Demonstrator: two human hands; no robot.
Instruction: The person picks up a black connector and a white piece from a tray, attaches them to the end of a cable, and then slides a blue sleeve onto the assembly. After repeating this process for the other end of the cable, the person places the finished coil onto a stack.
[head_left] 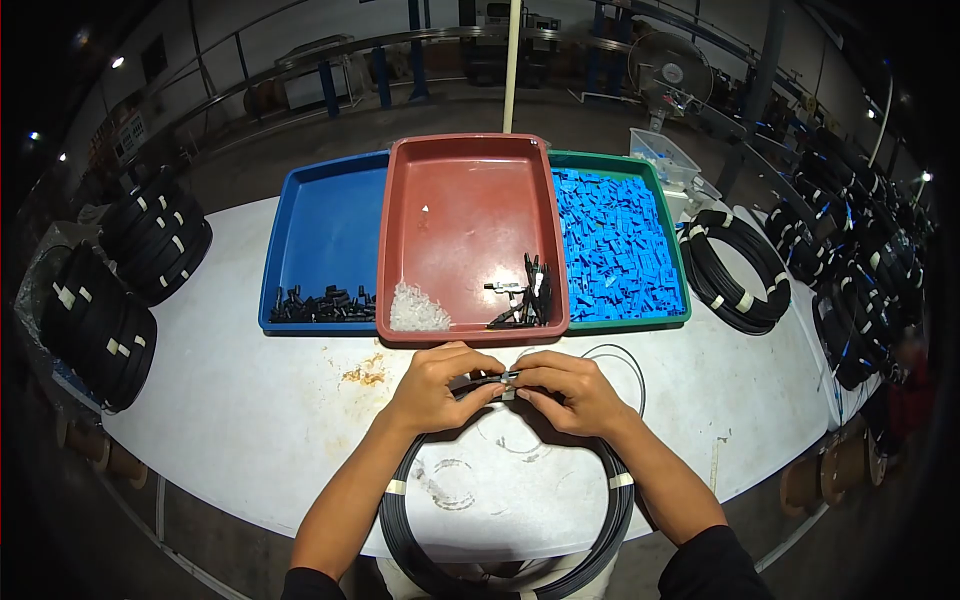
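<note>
A coil of black cable [396, 510], bound with pale tape, lies at the table's front edge and hangs over it. At its far side my left hand [445, 385] pinches a dark cable end with thumb and fingers. My right hand [562, 390] closes on the same spot from the other side, with the fingertips of both hands nearly meeting. A small pale and black piece [508, 380] shows between them; its exact kind is too small to make out. A thin loop of cable [640, 375] arches out beyond my right hand.
A red tray [470, 215] holds small clear pieces [418, 308] and black connector parts [535, 295]. Beside it are a blue tray [325, 225] with black parts [325, 304] and a green tray [672, 250] with blue clips [615, 245]. More cable coils [735, 270] flank the table.
</note>
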